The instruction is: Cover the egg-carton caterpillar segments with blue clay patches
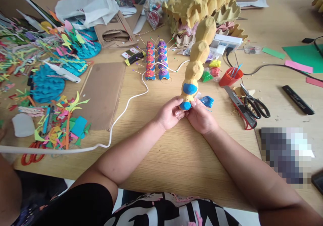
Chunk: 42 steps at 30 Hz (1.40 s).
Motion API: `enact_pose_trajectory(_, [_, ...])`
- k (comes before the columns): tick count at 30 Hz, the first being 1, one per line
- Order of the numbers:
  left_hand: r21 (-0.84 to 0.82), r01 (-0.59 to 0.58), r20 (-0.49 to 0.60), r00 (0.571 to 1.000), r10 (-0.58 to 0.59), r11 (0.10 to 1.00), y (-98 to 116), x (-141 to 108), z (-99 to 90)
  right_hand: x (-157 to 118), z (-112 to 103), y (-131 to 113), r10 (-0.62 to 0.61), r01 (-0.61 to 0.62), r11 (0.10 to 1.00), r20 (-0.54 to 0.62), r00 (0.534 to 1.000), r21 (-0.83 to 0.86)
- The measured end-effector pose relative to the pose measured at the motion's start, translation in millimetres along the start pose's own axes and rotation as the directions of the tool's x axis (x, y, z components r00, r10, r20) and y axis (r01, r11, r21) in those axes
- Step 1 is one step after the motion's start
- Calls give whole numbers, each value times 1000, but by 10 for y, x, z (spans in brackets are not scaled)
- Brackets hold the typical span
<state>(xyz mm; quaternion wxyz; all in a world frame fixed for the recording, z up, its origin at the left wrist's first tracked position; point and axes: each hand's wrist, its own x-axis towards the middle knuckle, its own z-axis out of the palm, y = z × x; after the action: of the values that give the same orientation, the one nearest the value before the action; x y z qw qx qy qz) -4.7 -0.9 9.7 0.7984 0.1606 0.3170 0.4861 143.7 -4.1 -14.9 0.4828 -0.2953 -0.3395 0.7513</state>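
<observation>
Yellow egg-carton strip is gripped at its near end between the fingertips and thumbs of the left hand and the right hand, with its far end pointing away towards the stacked egg trays. Its two nearest bumps bear blue clay patches; the farther bumps are bare yellow. Since only one end is supported by the fingers, light, even pressure seems best, so that the joints are not bent and the blue surface is not dented. Just beyond the right hand, a blue clay packet lies on the worktop, with green and red ones farther back. To the right are set a red cup of thin sticks, a utility knife and black-handled scissors; the knife's edge could catch the right forearm if it were swept outward. On the left, a white cable is looped past two bumpy painted figures, and could be snagged by the left forearm. Beyond it, a cardboard sheet is bordered by paper scraps.
</observation>
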Motion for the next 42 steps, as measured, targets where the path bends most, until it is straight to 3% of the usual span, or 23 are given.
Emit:
enact_pose_trajectory(9, [12,9,-33,999,-8,1000,7,-6,22,4,-12,18,17,-17,1000,-11,1000,21])
enact_pose_trajectory(28, [85,-40,20,999,38,996,-21,-2,-14,-8,71,-33,11,-11,1000,42,999,4])
enact_pose_trajectory(37, [82,-76,71,995,70,994,-27,4,-44,-1,32,-13,13,-13,1000,-68,998,0])
enact_pose_trajectory(42, [86,-55,46,998,52,995,-23,-1,-30,5,53,-30,28,-28,1000,-19,999,-13])
